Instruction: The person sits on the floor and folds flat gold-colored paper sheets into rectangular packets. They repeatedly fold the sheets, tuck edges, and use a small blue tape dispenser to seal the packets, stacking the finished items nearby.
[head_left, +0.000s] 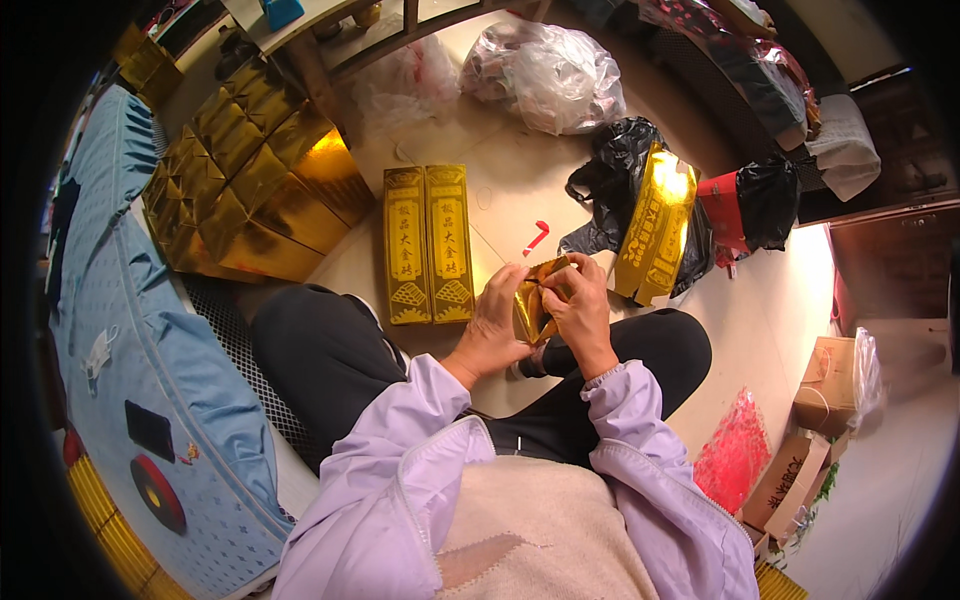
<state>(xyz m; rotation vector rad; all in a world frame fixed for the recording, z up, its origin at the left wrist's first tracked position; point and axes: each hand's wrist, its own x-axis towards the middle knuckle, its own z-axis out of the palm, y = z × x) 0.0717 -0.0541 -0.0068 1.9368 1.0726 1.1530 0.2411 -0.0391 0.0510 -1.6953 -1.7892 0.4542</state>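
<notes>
Between my knees, a small gold foil paper box (529, 315) stands on end in my hands. My left hand (486, 324) wraps its left side, thumb below and fingers near the top. My right hand (583, 306) pinches the upper end flaps, where a dark opening shows partly behind the fingers. Two long gold cardboard boxes (406, 247) bearing writing and a brick picture lie side by side on the floor, left of my hands. Right of them a creased gold carton (655, 225) leans on a black plastic bag (600, 180).
Stacked gold foil boxes (255, 180) rise at the left, beside a blue cloth-covered bench (180, 375) with a phone (149, 430) and a round tape-like roll (158, 493). Stuffed clear plastic bags (551, 75) sit ahead. A red strip (537, 237) and red netting (735, 450) lie on the floor.
</notes>
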